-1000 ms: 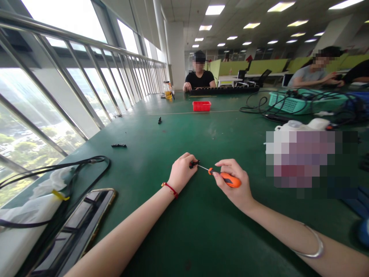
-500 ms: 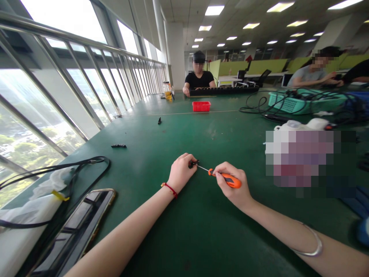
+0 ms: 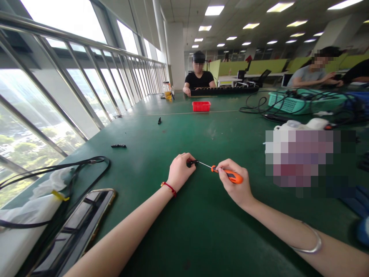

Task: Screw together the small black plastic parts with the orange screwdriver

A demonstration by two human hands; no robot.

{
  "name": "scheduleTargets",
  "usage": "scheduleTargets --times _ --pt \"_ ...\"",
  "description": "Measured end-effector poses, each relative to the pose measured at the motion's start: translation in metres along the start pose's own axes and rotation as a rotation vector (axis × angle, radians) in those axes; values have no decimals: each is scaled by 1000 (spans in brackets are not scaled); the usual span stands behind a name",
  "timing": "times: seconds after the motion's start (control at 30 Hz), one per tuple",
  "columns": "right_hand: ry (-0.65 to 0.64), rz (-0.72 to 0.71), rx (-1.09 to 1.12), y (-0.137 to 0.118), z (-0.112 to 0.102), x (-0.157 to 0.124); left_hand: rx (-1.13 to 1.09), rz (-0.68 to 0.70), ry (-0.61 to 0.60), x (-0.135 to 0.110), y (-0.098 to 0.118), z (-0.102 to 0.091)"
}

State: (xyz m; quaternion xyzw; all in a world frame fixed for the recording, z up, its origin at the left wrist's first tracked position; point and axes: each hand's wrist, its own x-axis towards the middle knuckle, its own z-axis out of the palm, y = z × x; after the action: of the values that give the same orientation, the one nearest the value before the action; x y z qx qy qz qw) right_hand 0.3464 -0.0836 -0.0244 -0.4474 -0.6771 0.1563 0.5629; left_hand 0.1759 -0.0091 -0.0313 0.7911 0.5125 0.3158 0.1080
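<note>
My left hand (image 3: 180, 172) is closed in a pinch around a small black part (image 3: 191, 163), pressing it to the green table (image 3: 201, 231). My right hand (image 3: 235, 184) is wrapped round the orange handle of a small screwdriver (image 3: 227, 175). Its thin metal shaft points left, and the tip meets the black part. Both forearms reach in from the bottom edge, with a red string on the left wrist and a silver bangle on the right.
A phone (image 3: 76, 231), a black cable (image 3: 57, 169) and white plastic lie at the near left by the window railing. Two small black pieces (image 3: 118, 146) (image 3: 159, 120) and a red tray (image 3: 201, 106) sit farther up. A teal basket (image 3: 305, 100) with cables stands right. Other people sit at the far end.
The right hand has shifted its grip along the screwdriver handle and drawn slightly right. The left hand stays on the black part.
</note>
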Motion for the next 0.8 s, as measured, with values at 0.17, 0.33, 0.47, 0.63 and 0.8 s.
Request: scheduleTargets --times 0.17,0.33,0.47,0.63,0.8 --pt "-10 24 -9 1 0 0 -1 11 0 0 0 0" --pt "-18 37 14 2 0 0 9 31 -4 0 0 0" --pt "15 79 58 2 1 0 17 51 -7 0 1 -1" --pt "133 17 106 6 4 2 36 61 -11 -1 3 -2" --pt "53 99 68 7 4 1 46 66 -22 -1 2 -1"
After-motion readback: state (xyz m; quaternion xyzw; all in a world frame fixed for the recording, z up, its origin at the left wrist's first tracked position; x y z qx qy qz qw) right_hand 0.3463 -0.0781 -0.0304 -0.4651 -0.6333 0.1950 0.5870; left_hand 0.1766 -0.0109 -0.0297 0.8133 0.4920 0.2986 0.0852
